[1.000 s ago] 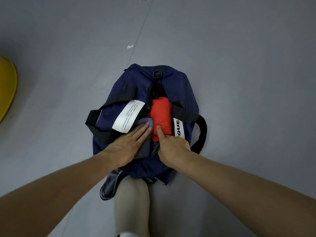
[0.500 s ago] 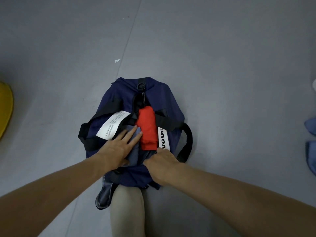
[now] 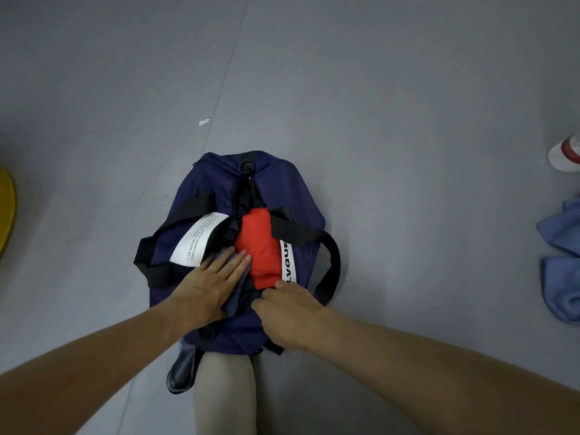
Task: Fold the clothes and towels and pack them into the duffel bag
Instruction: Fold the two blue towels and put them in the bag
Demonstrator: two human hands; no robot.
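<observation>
While the navy duffel bag (image 3: 282,189) lies unzipped on a smooth grey floor (image 3: 408,120), its soft woven fabric sags around a long slit opening. A red garment (image 3: 260,243), folded into a smooth oblong block, fills the middle of that opening. At the opening's near-left rim, a thin grey-blue cloth (image 3: 237,296) lies crumpled, partly inside the bag. The left hand (image 3: 207,284) rests flat on this cloth, fingers straight and close together, tips touching the red block's edge. The right hand (image 3: 288,312) sits at the near end of the opening, fingers curled, thumb and forefinger pinching the bag's dark rim; whether a zip pull lies between them cannot be told. A white rectangular label (image 3: 199,238) with small print lies on the bag's left side. Black webbing straps (image 3: 332,262) loop out from both sides. Well to the right of the bag, plush blue towels (image 3: 561,252) lie bunched on the floor. Against the bag's near end are a beige trouser knee (image 3: 224,394) and a glossy black shoe (image 3: 182,372).
</observation>
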